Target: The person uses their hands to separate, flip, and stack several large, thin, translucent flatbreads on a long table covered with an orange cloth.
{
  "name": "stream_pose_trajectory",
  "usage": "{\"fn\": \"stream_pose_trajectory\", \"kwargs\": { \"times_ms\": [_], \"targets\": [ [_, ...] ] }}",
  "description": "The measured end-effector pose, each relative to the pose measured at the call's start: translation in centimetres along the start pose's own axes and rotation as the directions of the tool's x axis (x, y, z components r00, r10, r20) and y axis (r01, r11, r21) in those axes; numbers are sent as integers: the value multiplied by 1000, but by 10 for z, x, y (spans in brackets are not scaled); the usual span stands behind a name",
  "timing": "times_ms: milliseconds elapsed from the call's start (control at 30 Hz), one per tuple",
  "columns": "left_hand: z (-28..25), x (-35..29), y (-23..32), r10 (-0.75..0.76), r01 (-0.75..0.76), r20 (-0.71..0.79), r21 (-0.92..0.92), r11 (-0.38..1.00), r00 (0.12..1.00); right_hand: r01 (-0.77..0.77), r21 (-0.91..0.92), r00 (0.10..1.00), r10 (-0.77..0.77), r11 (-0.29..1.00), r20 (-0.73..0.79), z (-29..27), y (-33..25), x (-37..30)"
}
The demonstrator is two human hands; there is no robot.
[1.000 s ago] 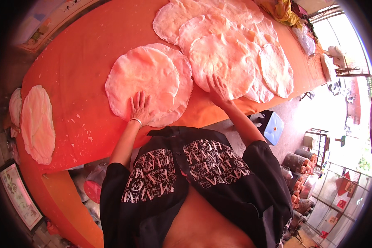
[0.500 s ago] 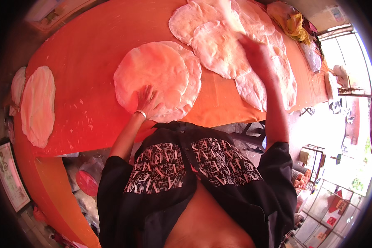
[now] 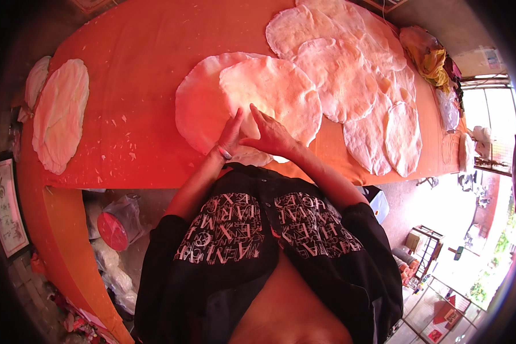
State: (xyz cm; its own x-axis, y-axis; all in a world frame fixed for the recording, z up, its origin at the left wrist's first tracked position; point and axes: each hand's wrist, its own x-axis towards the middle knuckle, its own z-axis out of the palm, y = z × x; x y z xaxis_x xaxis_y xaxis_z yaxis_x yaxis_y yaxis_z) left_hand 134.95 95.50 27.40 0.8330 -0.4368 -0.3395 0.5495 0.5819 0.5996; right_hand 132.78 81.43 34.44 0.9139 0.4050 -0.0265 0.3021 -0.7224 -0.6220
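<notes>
Hands are pressing flat, fingers open, gripping nothing: left hand [image 3: 230, 133] and right hand [image 3: 271, 135] resting on top round flatbread [image 3: 275, 97] on orange table [image 3: 126, 69].

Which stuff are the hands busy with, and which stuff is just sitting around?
In use:
left hand
right hand
top flatbread
flatbread underneath

Just lying about:
row of flatbreads
flatbread stack
red lid
framed picture

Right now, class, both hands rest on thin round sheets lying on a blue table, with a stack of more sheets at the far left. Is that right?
Not quite: the table is orange, not blue, as the head view shows. The rest stands: the left hand and right hand rest on the thin round sheets, and a stack of more sheets lies at the far left.
</notes>
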Motion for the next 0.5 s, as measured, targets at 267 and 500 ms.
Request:
{"fn": "stream_pose_trajectory", "kwargs": {
  "times_ms": [267,500],
  "targets": [
    [27,-6,15,-33,20,72,180,984,997,-224,528,972,146,819,186,-20,44,11],
    [30,2,8,-59,50,51,155,987,997,-337,701,941,248,629,230,-21,36,3]
  ]
}}
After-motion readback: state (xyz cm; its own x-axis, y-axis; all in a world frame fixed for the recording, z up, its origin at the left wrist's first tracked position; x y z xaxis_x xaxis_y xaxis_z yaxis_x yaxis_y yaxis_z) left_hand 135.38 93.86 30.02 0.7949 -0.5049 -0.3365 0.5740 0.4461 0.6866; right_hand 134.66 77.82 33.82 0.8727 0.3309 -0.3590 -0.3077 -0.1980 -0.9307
